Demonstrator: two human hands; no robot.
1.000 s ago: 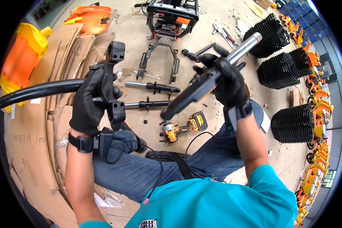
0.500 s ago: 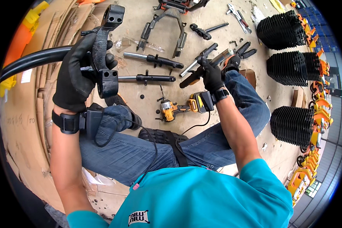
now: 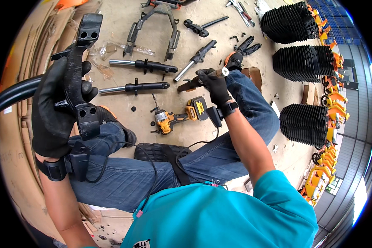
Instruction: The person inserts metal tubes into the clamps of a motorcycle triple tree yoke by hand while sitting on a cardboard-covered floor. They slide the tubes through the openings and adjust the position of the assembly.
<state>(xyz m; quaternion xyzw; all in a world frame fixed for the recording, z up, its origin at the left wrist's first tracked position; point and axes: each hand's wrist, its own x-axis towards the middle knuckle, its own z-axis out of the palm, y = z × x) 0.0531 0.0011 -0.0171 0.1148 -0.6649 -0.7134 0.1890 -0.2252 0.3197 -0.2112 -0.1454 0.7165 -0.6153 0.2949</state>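
My left hand (image 3: 56,109), in a black glove, grips a black metal bracket (image 3: 80,78) with bolt holes, joined to a black tube (image 3: 16,91) that runs off to the left. It is raised above my left knee. My right hand (image 3: 215,87), also gloved, is closed around a black fork tube with a silver end (image 3: 198,80), held low over the floor beside my right knee. Just below that hand a yellow and black cordless drill (image 3: 180,115) lies on the floor.
Two black fork legs (image 3: 142,65) (image 3: 136,87) and a third (image 3: 196,59) lie on the concrete ahead, with a black swing-arm frame (image 3: 153,29) beyond. Stacks of black ribbed parts (image 3: 304,62) and orange pieces (image 3: 332,99) line the right. Flattened cardboard (image 3: 12,153) covers the left.
My right hand has brought the fork tube down from chest height to just above the floor near my right knee. The left hand keeps the bracket raised.
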